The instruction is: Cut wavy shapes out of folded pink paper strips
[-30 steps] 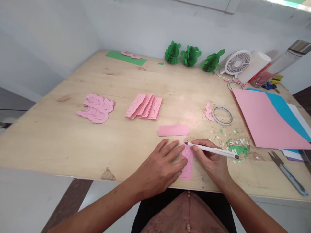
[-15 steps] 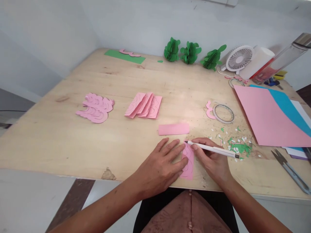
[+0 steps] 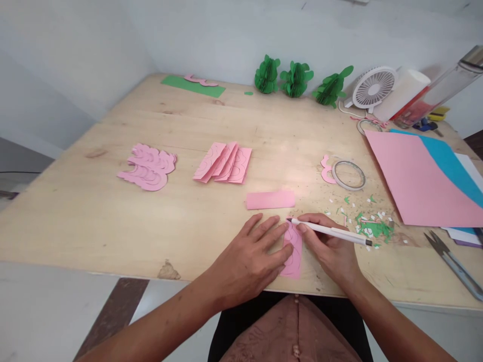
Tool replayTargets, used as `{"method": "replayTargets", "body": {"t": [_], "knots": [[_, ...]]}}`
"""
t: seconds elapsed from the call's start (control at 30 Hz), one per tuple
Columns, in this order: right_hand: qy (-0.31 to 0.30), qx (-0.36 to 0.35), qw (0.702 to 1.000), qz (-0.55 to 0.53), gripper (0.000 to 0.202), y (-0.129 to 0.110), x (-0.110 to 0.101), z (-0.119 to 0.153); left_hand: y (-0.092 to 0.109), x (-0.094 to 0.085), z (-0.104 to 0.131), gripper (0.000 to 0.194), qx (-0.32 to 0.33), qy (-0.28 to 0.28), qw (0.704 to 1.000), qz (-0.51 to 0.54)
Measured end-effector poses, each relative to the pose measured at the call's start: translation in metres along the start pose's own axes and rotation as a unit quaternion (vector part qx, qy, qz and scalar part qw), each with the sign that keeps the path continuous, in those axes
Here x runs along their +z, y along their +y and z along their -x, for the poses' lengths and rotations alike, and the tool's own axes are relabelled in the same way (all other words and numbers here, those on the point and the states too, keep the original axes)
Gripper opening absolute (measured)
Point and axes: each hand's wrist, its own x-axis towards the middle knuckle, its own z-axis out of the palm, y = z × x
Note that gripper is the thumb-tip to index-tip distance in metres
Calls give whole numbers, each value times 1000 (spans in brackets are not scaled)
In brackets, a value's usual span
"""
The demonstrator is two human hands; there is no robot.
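Observation:
My left hand lies flat with its fingers spread, the fingertips on a narrow pink paper strip near the table's front edge. Curved lines are drawn on that strip. A white pen is in my right hand, its dark tip at the strip's top end. Just beyond my hands lies a plain pink strip. Farther left are folded pink papers with drawn curves and a stack of scalloped pink cutouts.
Green paper shapes stand by the wall, beside a white fan. A tape roll and green scraps lie right of centre. Pink sheets and scissors are at the right. A green strip lies at the back left.
The view has shifted very slightly. Both hands, the pen and the pink strip keep nearly the same places.

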Motion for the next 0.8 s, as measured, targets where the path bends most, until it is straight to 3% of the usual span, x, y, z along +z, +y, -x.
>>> {"method": "replayTargets", "body": {"t": [0.8], "knots": [[6, 8, 1000, -4, 11, -2, 1, -1, -1, 0, 1, 28, 4, -5, 1000, -1]]}}
